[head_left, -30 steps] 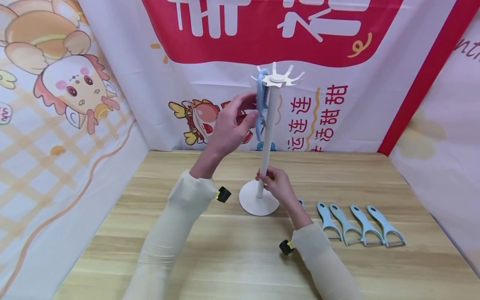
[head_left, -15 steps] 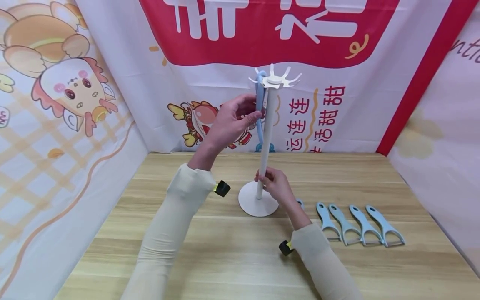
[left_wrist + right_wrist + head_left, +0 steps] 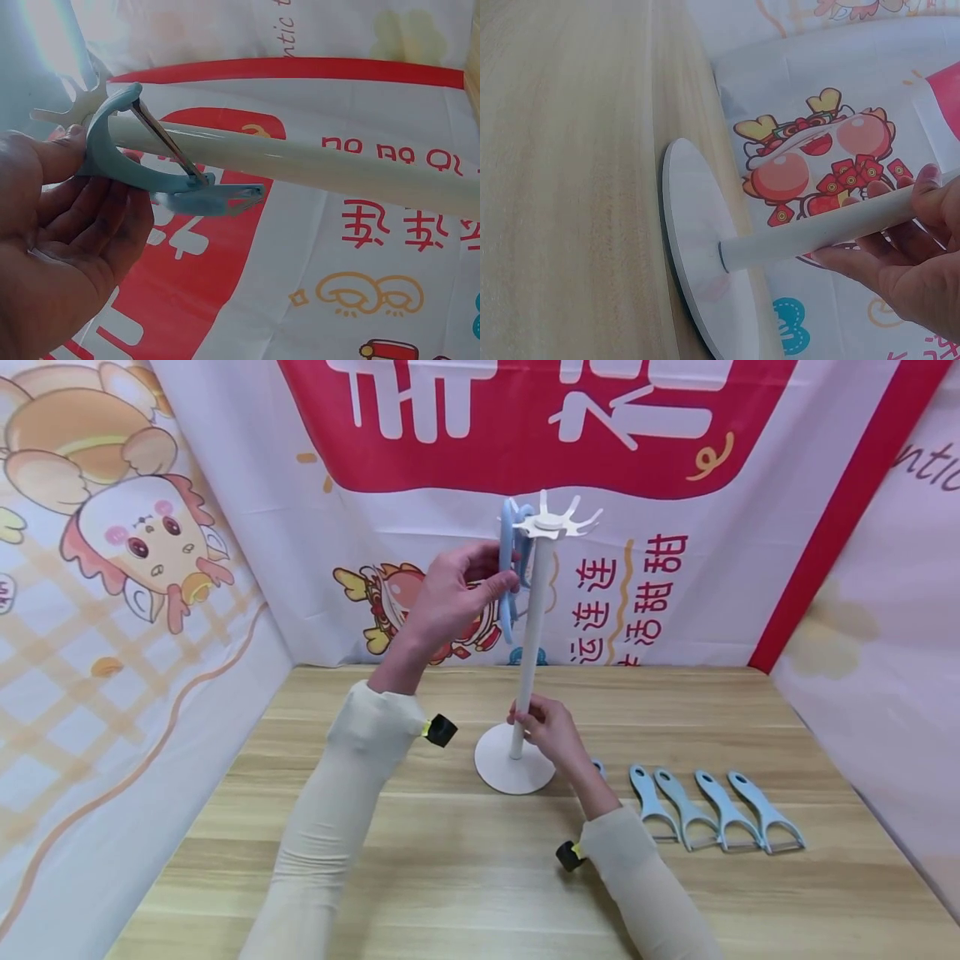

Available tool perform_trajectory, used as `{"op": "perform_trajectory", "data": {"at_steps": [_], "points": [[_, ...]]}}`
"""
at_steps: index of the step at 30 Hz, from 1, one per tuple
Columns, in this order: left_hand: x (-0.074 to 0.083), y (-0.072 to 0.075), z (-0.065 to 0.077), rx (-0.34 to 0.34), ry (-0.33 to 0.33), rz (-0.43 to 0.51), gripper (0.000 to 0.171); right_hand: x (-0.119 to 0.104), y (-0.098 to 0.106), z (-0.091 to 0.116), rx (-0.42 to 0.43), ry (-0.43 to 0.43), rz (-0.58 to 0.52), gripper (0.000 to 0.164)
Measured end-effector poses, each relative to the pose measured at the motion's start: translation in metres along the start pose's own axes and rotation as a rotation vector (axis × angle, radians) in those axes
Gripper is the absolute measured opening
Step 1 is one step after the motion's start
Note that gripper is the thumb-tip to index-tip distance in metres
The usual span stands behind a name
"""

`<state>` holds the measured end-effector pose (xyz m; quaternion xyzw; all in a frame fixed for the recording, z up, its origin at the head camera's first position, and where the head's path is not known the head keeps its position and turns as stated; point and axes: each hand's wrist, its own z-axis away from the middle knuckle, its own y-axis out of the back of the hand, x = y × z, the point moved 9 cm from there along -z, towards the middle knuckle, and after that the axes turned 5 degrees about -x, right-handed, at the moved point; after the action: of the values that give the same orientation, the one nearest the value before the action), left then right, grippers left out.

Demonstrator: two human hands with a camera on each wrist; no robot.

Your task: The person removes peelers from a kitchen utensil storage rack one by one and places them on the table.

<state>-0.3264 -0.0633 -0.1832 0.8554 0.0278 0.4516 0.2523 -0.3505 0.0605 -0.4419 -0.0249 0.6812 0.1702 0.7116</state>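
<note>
My left hand (image 3: 453,597) pinches a light blue Y-shaped peeler (image 3: 506,568) between thumb and fingers, beside the hooks at the top of a white hook stand (image 3: 534,618). The peeler's handle end is level with the hooks, and its blade end points down. Behind it, a second blue peeler (image 3: 202,202) hangs close to the pole. Low on the pole, just above the round base (image 3: 705,255), my right hand (image 3: 555,731) grips the stand with thumb and fingers. The stand is upright on the wooden table.
Several blue peelers (image 3: 726,810) lie in a row at the right of the table (image 3: 450,877), handles away from me. One more peeler (image 3: 598,767) is mostly hidden behind my right wrist. Printed cloth hangs (image 3: 420,518) close behind the stand and at both sides.
My left hand has shifted slightly left and the held peeler now shows apart from the one behind it; before, the two overlapped. My right hand keeps its grip on the pole.
</note>
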Motion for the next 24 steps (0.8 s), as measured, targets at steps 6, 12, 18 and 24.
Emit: {"op": "perform_trajectory", "data": {"at_steps": [6, 12, 18, 24], "points": [[-0.002, 0.006, 0.002, 0.019, 0.011, 0.049, 0.039, 0.000, 0.000, 0.001, -0.003, -0.002, -0.006, 0.013], [-0.004, 0.014, 0.009, 0.038, 0.013, 0.068, 0.038, 0.000, -0.001, 0.000, -0.001, -0.002, -0.008, 0.013], [-0.010, 0.016, 0.014, 0.011, 0.070, -0.003, 0.037, -0.001, 0.000, 0.001, 0.000, 0.015, -0.014, 0.013], [-0.017, 0.017, 0.019, 0.001, 0.147, -0.036, 0.037, -0.002, 0.000, 0.000, -0.017, 0.047, -0.021, 0.014]]}}
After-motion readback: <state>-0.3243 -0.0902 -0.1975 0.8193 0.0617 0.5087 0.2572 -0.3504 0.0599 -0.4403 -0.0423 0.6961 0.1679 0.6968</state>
